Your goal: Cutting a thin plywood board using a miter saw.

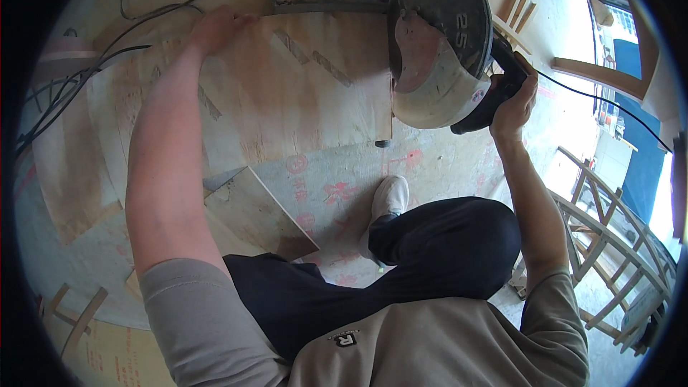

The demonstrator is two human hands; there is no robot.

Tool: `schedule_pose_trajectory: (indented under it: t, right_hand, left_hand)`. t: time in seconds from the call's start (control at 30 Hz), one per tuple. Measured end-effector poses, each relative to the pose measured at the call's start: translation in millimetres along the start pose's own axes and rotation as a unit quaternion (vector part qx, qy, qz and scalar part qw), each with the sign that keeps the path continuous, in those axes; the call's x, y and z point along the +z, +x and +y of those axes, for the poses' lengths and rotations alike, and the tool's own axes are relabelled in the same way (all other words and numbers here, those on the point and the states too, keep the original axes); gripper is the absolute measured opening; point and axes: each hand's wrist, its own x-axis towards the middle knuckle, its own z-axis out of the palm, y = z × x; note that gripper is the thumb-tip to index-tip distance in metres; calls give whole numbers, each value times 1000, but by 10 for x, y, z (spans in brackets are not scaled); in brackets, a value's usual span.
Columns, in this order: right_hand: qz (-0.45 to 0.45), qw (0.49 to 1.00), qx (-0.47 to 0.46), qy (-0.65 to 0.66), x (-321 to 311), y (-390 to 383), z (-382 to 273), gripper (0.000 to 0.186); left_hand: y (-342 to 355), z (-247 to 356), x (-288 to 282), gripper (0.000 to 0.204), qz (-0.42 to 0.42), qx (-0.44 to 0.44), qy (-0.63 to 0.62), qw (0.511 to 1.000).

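Note:
A wide plywood board (287,93) lies in front of me, its far edge along the dark fence (330,6) of a miter saw. At that far edge, left of the fence, my left hand (213,31) holds the board, its fingertips partly hidden. The miter saw (455,18) stands at the board's right end with its pale guard (430,97) lowered beside the wood. My right hand (514,104) is wrapped round the saw's black handle (502,93). The guard and housing hide the blade.
Dark cables (107,54) loop at the far left. A loose board piece (261,211) lies below the plywood near my knees. Wood strips (519,3) lie beyond the saw. To the right stands a wooden slatted frame (609,236). A printed sheet (337,179) covers the floor.

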Motion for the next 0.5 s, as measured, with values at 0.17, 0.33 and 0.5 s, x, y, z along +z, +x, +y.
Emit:
schedule_pose_trajectory:
  t: [0.17, 0.33, 0.5]
  right_hand:
    - [1, 1000, -1, -3, -8, -21, 26, 62]
    - [7, 1000, -13, 7, 38, -79, 81, 62]
    - [-10, 999, 37, -21, -110, 132, -207, 62]
  left_hand:
    - [27, -11, 29, 60, 9, 12, 1, 1000]
    - [76, -111, 54, 61, 0, 15, -7, 1000]
    - [48, 12, 18, 59, 3, 18, 29, 999]
